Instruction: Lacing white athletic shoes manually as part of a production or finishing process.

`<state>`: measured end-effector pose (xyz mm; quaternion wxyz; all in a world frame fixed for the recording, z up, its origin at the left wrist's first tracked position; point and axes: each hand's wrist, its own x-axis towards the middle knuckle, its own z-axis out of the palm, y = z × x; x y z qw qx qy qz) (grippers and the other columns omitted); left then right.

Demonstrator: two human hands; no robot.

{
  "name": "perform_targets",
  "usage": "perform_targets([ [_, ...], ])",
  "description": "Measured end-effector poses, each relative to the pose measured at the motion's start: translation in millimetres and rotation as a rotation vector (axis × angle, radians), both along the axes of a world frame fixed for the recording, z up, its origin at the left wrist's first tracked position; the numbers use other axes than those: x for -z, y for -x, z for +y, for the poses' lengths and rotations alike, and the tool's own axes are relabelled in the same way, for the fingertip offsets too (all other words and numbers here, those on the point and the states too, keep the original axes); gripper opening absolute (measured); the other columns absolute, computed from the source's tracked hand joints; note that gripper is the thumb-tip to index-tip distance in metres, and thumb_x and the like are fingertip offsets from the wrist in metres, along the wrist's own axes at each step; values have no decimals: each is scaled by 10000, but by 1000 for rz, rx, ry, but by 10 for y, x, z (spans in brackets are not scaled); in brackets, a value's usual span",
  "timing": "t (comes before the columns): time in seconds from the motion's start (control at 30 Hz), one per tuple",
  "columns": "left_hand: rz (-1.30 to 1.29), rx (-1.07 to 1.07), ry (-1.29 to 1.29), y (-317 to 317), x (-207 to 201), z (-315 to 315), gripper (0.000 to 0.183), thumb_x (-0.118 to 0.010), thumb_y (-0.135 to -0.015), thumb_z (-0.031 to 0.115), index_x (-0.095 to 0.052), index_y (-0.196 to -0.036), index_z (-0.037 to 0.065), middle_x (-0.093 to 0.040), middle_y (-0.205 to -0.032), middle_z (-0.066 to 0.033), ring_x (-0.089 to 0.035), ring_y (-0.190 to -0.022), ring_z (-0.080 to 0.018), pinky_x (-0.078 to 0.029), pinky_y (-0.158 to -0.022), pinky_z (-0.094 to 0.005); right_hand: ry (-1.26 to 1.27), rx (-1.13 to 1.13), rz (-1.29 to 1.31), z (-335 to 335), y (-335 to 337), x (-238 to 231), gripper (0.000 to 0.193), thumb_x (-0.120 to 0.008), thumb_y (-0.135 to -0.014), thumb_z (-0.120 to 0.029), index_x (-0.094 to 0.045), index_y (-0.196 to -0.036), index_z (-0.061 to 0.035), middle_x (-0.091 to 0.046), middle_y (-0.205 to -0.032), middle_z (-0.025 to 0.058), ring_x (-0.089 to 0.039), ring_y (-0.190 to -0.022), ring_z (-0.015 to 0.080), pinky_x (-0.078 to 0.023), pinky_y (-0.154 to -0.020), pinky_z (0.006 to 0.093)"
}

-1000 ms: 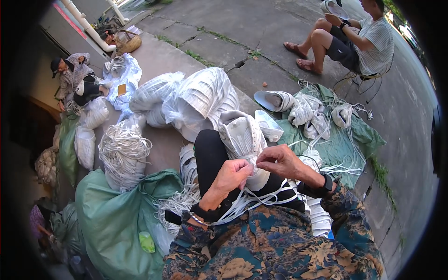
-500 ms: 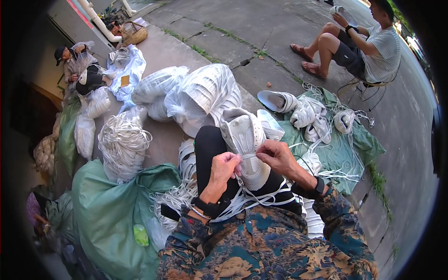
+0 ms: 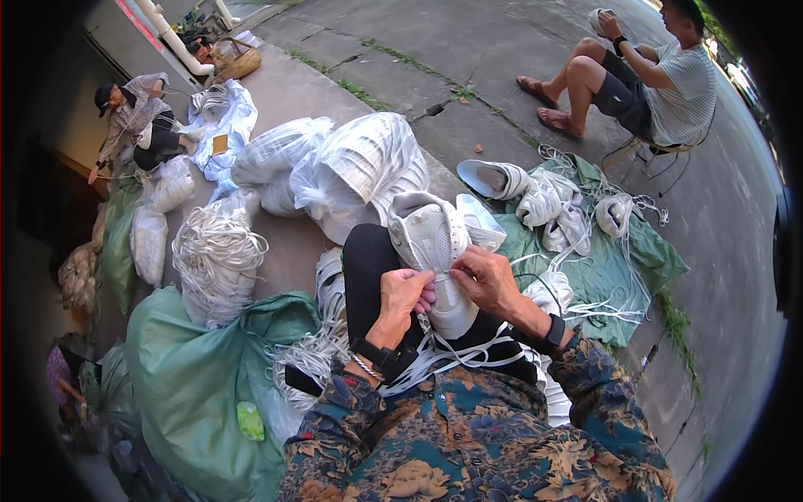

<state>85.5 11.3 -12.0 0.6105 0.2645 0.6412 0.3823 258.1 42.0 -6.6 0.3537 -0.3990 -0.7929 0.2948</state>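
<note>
White shoe (image 3: 431, 243) resting on the knee, gripped by the left hand (image 3: 403, 294) while the right hand (image 3: 487, 280) pinches its lace (image 3: 452, 356); lacing looks partly done, with loose ends left hanging.

Green tarp (image 3: 644, 255) on the pavement, several white shoes (image 3: 548, 205) and loose laces on it. Clear plastic bags (image 3: 351, 163) of white goods beside a coil of white cord (image 3: 217, 251). Large green sack (image 3: 188, 376) at left. Seated person (image 3: 661, 84) far right; another person (image 3: 134, 121) crouched far left.
</note>
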Motion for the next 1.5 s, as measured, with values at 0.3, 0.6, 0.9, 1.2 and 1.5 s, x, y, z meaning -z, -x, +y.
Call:
perform_targets([
  [0.3, 4, -13, -43, -13, 42, -15, 228, -635, -797, 172, -589, -659, -3, -580, -545, -75, -506, -372, -120, -378, -320, -215, -8, 75, -70, -6, 85, 30, 105, -596, -739, -111, -564, -726, -12, -566, -726, 151, -575, -657, 332, -456, -588, 397],
  [0.6, -27, -17, -43, 2, 71, -29, 234, -635, -794, 174, -593, -648, -3, -581, -537, -74, -502, -363, -119, -384, -324, -217, 111, -14, 19, 55, 28, 30, 122, -618, -723, -113, -581, -752, 0, -589, -694, 157, -584, -634, 322, -454, -566, 373],
  [0.9, 12, 20, -54, -11, 26, 37, 225, -624, -792, 168, -595, -656, -9, -577, -531, -73, -512, -377, -124, -385, -339, -218, -53, 82, -210, 88, 163, -41, 105, -593, -724, -132, -566, -719, -32, -575, -671, 145, -575, -635, 342, -447, -561, 406],
  [1.2, 60, -1, -56, 67, 177, -18, 215, -614, -795, 134, -560, -655, -19, -564, -527, -96, -509, -361, -147, -377, -311, -231, -6, -12, -358, 117, 305, 213, 115, -569, -683, -119, -522, -715, -19, -572, -696, 171, -580, -675, 371, -458, -561, 448],
  [1.5, 45, -4, -149, -22, 234, -20, 206, -533, -855, 159, -511, -715, 11, -539, -524, -73, -492, -342, -146, -377, -303, -241, -176, -187, -341, 107, 442, 138, 224, -619, -669, -138, -494, -785, 6, -576, -687, 162, -601, -666, 335, -464, -540, 411],
])
